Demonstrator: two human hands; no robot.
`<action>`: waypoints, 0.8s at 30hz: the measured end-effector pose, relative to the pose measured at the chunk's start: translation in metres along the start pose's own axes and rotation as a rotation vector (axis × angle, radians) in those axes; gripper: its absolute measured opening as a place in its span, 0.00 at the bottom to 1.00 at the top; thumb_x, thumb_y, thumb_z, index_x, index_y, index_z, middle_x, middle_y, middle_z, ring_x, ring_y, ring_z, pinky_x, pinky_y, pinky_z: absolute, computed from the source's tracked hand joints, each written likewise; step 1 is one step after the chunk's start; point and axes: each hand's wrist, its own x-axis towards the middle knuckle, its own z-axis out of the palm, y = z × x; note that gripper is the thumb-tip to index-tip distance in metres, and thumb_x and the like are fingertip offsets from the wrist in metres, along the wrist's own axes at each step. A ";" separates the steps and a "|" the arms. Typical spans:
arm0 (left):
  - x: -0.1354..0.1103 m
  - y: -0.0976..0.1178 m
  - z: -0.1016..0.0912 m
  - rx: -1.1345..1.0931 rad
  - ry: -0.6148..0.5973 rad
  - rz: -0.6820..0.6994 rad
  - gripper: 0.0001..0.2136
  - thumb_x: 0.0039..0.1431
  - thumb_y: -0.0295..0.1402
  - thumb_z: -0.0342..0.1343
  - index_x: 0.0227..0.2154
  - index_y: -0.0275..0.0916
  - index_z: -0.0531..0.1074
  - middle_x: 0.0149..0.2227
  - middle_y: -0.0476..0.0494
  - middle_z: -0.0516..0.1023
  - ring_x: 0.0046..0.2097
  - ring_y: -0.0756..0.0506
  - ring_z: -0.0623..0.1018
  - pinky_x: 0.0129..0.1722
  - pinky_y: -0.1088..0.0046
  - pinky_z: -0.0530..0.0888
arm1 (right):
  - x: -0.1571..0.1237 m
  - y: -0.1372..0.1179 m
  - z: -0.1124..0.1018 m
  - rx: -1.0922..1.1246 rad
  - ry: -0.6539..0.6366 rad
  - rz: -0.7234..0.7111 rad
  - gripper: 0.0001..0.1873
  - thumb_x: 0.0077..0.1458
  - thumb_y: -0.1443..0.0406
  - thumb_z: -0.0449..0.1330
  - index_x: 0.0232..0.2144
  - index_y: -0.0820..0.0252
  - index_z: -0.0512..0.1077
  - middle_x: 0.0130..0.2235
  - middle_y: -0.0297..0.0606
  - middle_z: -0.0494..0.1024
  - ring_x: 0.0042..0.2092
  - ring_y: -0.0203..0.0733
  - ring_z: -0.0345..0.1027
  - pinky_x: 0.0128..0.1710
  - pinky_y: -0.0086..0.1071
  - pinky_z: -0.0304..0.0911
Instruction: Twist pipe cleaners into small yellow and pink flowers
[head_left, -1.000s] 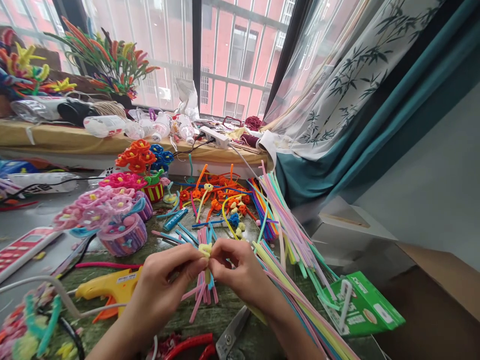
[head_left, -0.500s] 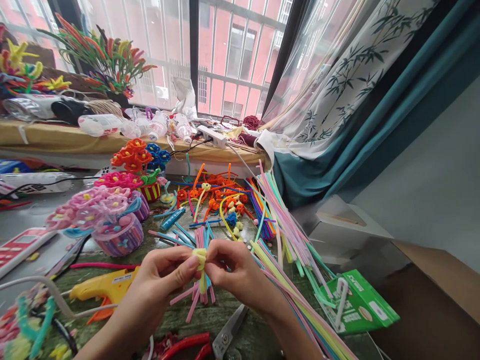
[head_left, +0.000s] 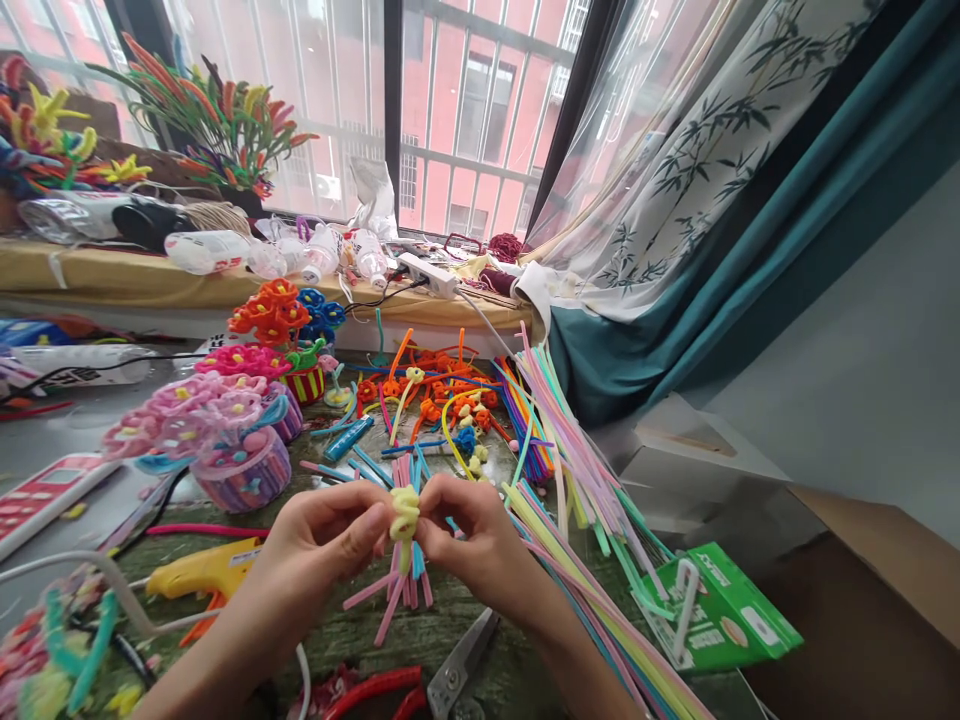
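Note:
Both my hands meet low in the middle of the view over the table. My left hand and my right hand pinch a small pale yellow pipe cleaner curl between thumbs and fingertips, its tail hanging down between them. Under the hands lie short pink and blue pipe cleaner pieces. A long fan of pastel pipe cleaners runs along the right of my right hand.
A yellow glue gun lies left of my left arm, scissors by the near edge. Pipe cleaner flower pots stand at left, a green box at right. Orange pieces clutter the table's far part below the cluttered windowsill.
The yellow pipe cleaner has been coiled tighter between my fingertips, and the curl now stands a little higher. My hands stay in about the same place.

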 end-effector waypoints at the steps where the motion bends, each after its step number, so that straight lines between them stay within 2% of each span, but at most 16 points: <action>1: -0.001 0.001 0.000 0.033 0.006 0.012 0.17 0.45 0.47 0.65 0.19 0.36 0.75 0.18 0.51 0.67 0.22 0.53 0.63 0.19 0.81 0.62 | 0.000 0.000 0.000 0.002 0.004 0.002 0.08 0.51 0.68 0.57 0.21 0.60 0.65 0.22 0.26 0.61 0.25 0.31 0.51 0.25 0.26 0.50; 7: 0.003 -0.008 -0.008 0.140 -0.104 0.097 0.12 0.53 0.42 0.61 0.25 0.37 0.77 0.22 0.50 0.71 0.23 0.52 0.64 0.18 0.82 0.60 | 0.000 0.003 -0.001 -0.016 -0.017 -0.036 0.07 0.52 0.68 0.58 0.23 0.60 0.66 0.23 0.27 0.62 0.26 0.32 0.53 0.26 0.26 0.52; 12: 0.006 -0.014 -0.009 0.101 -0.099 0.064 0.15 0.55 0.44 0.59 0.24 0.36 0.75 0.21 0.51 0.67 0.23 0.53 0.63 0.19 0.82 0.60 | 0.000 0.002 -0.001 -0.019 -0.038 -0.061 0.06 0.52 0.69 0.58 0.24 0.61 0.68 0.23 0.27 0.63 0.26 0.31 0.53 0.25 0.26 0.52; 15: 0.004 -0.012 -0.008 0.119 -0.046 0.069 0.15 0.56 0.44 0.57 0.25 0.37 0.74 0.20 0.52 0.65 0.21 0.53 0.62 0.18 0.82 0.59 | 0.000 0.006 0.001 0.063 0.006 -0.015 0.06 0.52 0.66 0.60 0.25 0.61 0.69 0.24 0.28 0.66 0.26 0.31 0.55 0.27 0.27 0.54; 17: 0.002 -0.011 -0.008 0.218 0.017 0.179 0.12 0.56 0.42 0.57 0.27 0.38 0.74 0.22 0.52 0.68 0.23 0.52 0.65 0.20 0.81 0.63 | 0.001 0.011 0.004 0.193 0.066 0.055 0.09 0.52 0.62 0.62 0.25 0.62 0.69 0.23 0.28 0.66 0.24 0.31 0.56 0.25 0.26 0.54; 20: 0.000 -0.011 -0.007 0.490 0.126 0.464 0.07 0.53 0.38 0.61 0.31 0.40 0.74 0.27 0.50 0.73 0.26 0.50 0.69 0.25 0.78 0.68 | 0.002 0.015 0.007 0.360 0.137 0.123 0.13 0.51 0.59 0.63 0.24 0.62 0.68 0.20 0.28 0.65 0.21 0.29 0.55 0.21 0.24 0.52; 24: -0.001 -0.015 -0.003 0.744 0.217 0.789 0.02 0.55 0.31 0.60 0.32 0.41 0.73 0.30 0.50 0.75 0.30 0.50 0.73 0.32 0.77 0.70 | 0.002 0.014 0.008 0.420 0.132 0.145 0.13 0.50 0.59 0.63 0.23 0.63 0.68 0.19 0.28 0.68 0.19 0.28 0.55 0.19 0.23 0.52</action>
